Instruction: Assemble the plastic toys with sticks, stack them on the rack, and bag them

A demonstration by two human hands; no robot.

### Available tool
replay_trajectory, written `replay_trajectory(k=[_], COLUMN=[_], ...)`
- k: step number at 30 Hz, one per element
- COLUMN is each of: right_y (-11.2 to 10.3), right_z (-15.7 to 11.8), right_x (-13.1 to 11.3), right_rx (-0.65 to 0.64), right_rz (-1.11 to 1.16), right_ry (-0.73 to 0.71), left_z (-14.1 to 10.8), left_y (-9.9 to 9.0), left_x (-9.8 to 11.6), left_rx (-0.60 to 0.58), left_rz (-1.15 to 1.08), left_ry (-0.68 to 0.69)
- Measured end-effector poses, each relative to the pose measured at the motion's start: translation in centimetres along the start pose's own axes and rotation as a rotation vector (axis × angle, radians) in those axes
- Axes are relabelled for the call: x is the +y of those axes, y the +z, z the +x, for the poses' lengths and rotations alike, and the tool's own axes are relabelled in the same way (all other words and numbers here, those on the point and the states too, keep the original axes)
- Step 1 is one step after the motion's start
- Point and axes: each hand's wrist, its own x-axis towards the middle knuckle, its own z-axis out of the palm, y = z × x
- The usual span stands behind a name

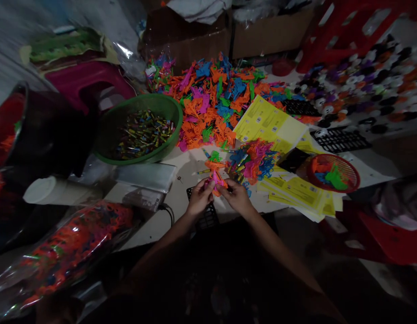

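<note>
Left hand (201,195) and right hand (235,194) drawn close together, low over the table (190,158). Fingers narrow on both sides, pinching a pink-orange piece (215,177) between the tips. One shape or two pressed together: too small and dim to tell.

Just beyond the fingertips: an orange piece (213,165), then a green piece (215,156). Left of these, still near the fingers, a loose yellow stick (204,171). Right of the fingers, a small heap (257,159), pieces and sticks mixed. Well beyond, a big heap (211,105); beyond and left, a basin (173,146) of sticks. Below the left fingers, a black grid (208,218), partly hidden.

By judgement: best to steady with left thumb and fingertip, and make fine adjustments with the right. Pinch lightly, near the edges; thin plastic, by its look, so likely to bend. Tilt toward better light, thumbs off the middle. Avoid brushing the loose stick or snagging the small heap with the right knuckles.
</note>
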Motion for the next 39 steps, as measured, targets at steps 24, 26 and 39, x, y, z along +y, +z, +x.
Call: replay_trajectory(k=[24, 26, 39], right_y=[-0.1, 0.3, 0.7], right_z=[-0.7, -1.1, -1.6], right_x=[-2.3, -2.7, -2.6], right_rx=[0.293, 0.248, 0.214], right_rz=[0.391, 0.366, 0.248], right_ry=[0.171, 0.150, 0.048], left_z=[-1.4, -1.5, -2.2], left_y=[0.6, 0.8, 0.6], left_x=[2.2, 1.9, 1.7], left_rx=[-0.232, -0.265, -0.331], left_rz=[-0.388, -0.402, -0.134], left_ry=[-0.098, -0.104, -0.014])
